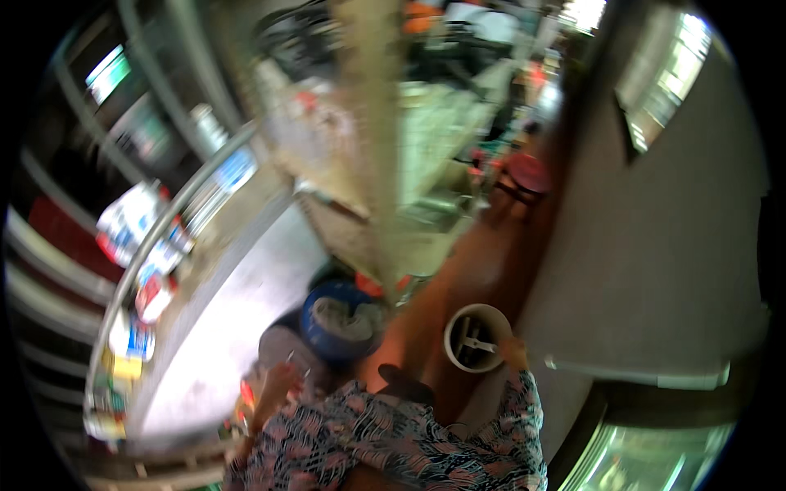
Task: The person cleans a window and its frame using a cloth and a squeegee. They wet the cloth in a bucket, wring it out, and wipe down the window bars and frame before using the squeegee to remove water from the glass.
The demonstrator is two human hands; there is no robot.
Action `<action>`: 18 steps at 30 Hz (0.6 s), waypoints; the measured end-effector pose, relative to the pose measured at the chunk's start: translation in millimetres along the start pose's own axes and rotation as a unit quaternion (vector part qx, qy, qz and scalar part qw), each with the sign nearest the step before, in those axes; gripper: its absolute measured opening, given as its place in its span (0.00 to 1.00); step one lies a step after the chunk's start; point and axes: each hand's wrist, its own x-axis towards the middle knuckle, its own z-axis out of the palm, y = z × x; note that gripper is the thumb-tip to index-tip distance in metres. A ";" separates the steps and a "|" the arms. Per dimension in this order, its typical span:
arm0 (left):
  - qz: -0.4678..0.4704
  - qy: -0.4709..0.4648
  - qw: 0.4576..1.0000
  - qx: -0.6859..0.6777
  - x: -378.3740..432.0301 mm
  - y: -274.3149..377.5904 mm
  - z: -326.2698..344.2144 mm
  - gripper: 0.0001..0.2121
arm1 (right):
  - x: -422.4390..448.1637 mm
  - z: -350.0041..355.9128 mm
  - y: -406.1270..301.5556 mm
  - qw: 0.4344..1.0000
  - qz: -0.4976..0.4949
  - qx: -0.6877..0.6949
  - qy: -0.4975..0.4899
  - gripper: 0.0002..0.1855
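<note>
At the lower right my right hand grips the rim of a white round bucket, with long dark and light objects inside it. My left hand is raised at the lower left, near a grey round surface; a thin shiny thing shows by its fingers, too blurred to name. Between the hands, farther forward, stands a blue round tub with greyish cloth-like material in it.
A metal railing curves along the left, with bags and containers on the ledge beside it. A pillar rises ahead. A red stool stands on the reddish floor; a grey wall runs along the right.
</note>
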 end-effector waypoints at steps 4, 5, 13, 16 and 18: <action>0.097 0.014 0.995 -0.025 32.7 14.3 -17.8 0.09 | -38.5 24.3 22.1 0.996 0.004 0.026 -0.081 0.11; 0.069 0.038 0.994 0.077 31.3 31.4 -21.7 0.09 | -40.2 22.4 26.5 0.995 0.001 0.020 -0.096 0.11; 0.227 0.227 0.905 0.279 -3.7 -73.6 -170.1 0.09 | -124.9 -63.6 -27.5 0.967 -0.055 0.095 -0.230 0.17; 0.339 0.343 0.852 0.202 12.4 -43.9 -214.3 0.09 | -160.9 -107.9 -56.0 0.963 -0.062 0.154 -0.211 0.20; 0.379 0.470 0.748 0.273 1.2 -35.3 -266.2 0.08 | -160.0 -147.3 -111.8 0.963 -0.122 0.175 -0.163 0.22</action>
